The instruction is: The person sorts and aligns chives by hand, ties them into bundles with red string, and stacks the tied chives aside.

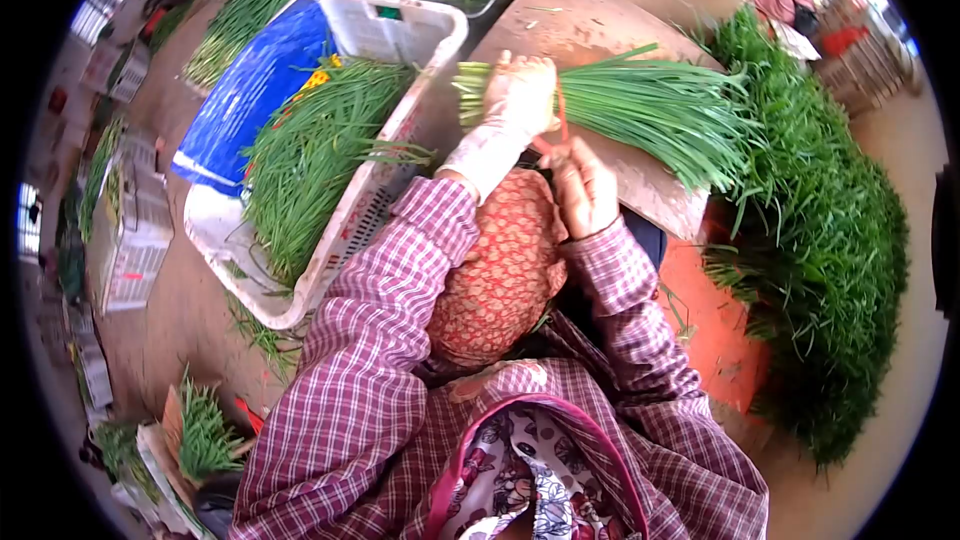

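A thick bunch of garlic chives [650, 105] lies across a wooden board [570, 15], pale stem ends to the left and green leaves to the right. My left hand [522, 95] is closed around the stems near their cut ends. Just right of it, an orange-red tie strip [562, 108] crosses the bunch and runs down to my right hand [585, 188]. The fingers of that hand are pinched on the strip, below the bunch. Whether the strip goes all the way round underneath is hidden.
To the left stands a white plastic crate [335, 275] with a blue sheet [255, 90] and loose greens [320, 160]. A large heap of greens [830, 240] rises at the right, beside an orange-red surface [710, 330]. More crates [135, 220] stand farther left.
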The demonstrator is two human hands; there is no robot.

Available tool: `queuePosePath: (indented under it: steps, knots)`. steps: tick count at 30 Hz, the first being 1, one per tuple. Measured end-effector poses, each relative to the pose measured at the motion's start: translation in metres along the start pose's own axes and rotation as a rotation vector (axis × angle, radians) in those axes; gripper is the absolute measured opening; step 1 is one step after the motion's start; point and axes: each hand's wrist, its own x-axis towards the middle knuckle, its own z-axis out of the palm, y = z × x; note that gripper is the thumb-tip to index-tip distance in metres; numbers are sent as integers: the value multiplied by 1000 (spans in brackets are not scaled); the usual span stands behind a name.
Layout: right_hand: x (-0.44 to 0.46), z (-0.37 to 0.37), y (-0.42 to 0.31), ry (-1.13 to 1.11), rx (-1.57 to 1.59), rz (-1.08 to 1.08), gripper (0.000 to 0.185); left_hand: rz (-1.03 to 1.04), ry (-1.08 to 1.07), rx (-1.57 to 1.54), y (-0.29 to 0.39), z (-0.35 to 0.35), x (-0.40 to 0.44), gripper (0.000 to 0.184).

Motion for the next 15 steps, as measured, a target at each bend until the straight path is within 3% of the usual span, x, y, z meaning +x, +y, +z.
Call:
queuePosePath:
  steps: [1,3,8,10,13,15]
  knots:
    - [-6,0,16,16,45,25,15,18,24,8,0,-3,2,57]
    - [-6,-7,9,40,153,79,15,23,-33,34,5,-8,8,71]
    - [3,-24,-7,-54,-128,64,15,31,-62,-98,-6,-20,9,89]
    - [5,-35,-12,21,-635,-537,16,-32,-52,-200,-13,-24,13,89]
    - [1,-51,-24,171,-623,-444,20,-133,-73,-345,-33,-70,1,88]
    - [9,-63,-4,184,-324,-143,22,-192,0,-402,-61,-66,-3,84]
